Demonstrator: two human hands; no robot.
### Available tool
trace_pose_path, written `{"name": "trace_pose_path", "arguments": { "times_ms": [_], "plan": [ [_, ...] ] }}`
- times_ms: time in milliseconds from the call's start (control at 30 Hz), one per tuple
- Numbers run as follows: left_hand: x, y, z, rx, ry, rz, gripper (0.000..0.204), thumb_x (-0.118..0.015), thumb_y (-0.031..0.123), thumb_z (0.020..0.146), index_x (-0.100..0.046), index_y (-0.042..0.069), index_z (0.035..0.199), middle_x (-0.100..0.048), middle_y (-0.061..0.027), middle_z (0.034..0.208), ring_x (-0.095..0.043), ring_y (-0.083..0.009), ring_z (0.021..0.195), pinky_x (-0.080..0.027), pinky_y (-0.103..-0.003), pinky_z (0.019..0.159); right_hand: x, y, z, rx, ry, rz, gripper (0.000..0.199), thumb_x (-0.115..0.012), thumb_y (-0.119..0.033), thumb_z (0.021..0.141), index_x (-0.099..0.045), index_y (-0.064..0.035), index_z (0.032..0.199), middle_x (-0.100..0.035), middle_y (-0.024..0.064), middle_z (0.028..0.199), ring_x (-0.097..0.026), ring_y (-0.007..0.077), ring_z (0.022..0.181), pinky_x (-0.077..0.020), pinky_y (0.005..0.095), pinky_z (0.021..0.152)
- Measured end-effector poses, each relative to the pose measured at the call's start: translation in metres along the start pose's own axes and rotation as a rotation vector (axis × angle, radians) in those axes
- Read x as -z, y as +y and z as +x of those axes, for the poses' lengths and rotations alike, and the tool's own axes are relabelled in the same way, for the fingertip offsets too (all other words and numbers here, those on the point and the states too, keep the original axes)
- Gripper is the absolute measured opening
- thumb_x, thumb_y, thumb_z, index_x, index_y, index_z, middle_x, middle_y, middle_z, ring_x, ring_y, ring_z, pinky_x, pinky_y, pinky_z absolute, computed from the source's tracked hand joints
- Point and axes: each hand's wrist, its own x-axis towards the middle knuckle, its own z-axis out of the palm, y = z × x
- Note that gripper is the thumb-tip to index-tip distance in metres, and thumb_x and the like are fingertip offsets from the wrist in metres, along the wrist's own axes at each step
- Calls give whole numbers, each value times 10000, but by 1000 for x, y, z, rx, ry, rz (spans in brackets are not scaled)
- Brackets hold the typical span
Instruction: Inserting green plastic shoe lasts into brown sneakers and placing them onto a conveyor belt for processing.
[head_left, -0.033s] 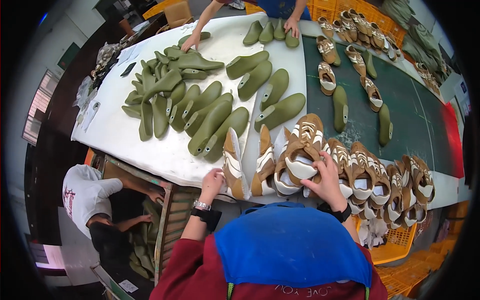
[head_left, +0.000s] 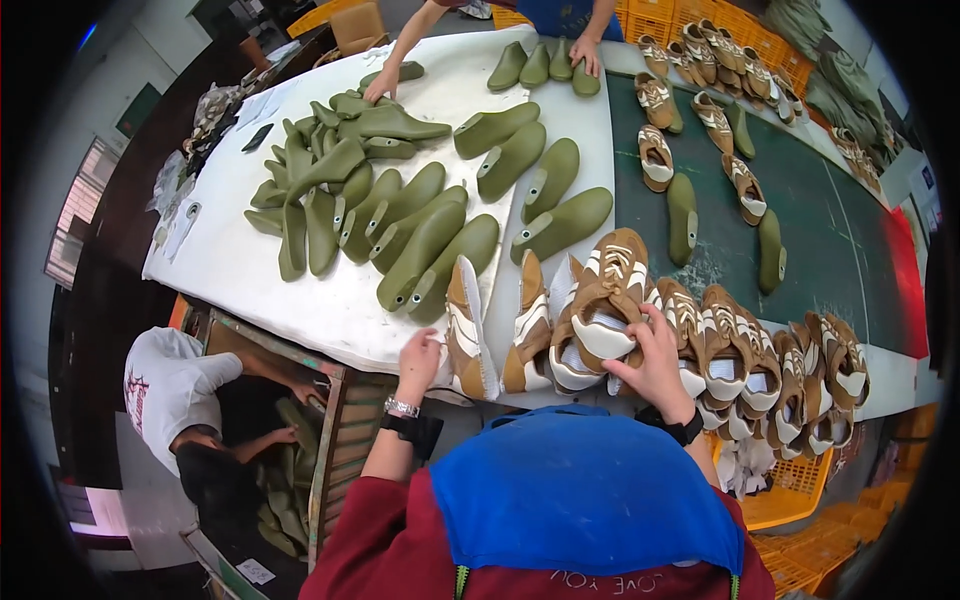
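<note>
My right hand [head_left: 655, 360] grips the white heel of a brown and white shoe upper [head_left: 616, 265], thumb and fingers curled round its collar. That upper rests on another at the table's near edge. My left hand [head_left: 420, 358] is held closed with its fingertips together, just left of a shoe upper lying on its side [head_left: 466, 335]; what it pinches, if anything, is too small to make out. A second upper on its side [head_left: 527, 325] lies between the hands. To the right stand several more laced uppers [head_left: 722, 340]. Green shoe lasts [head_left: 425, 250] cover the table beyond.
Across the white table [head_left: 230, 300], a co-worker's hands [head_left: 382, 84] touch lasts. Another person [head_left: 175, 390] at lower left reaches into a cart [head_left: 330, 450] of lasts. Uppers and lasts stand on a green mat [head_left: 810, 220]. A yellow basket [head_left: 800, 490] is at lower right.
My left hand has drawn slightly left and up, away from the upper lying on its side. The right hand stays on its upper. The person at the cart has lifted a last slightly.
</note>
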Motion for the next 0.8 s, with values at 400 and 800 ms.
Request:
{"name": "trace_pose_path", "arguments": {
  "times_ms": [400,800],
  "plan": [
    [-23,52,47,-262,17,204,367,-658,339,759,-578,-16,803,-586,-224,713,-571,-377,701,-446,-433,622,2,4,-9,16,14,-28,489,-772,-367,611,-562,-97,961,-427,179,1233,-438,380,1094,-360,458,913],
    [-36,13,5,-338,-637,-292,637,-656,153,780,-315,15,1301,-527,-184,1084,-552,-269,974,-481,-348,782,-16,16,-8,101,161,138,526,-736,-442,611,-549,-95,959,-408,177,1215,-439,363,1038,-360,426,905]
  ]
}}
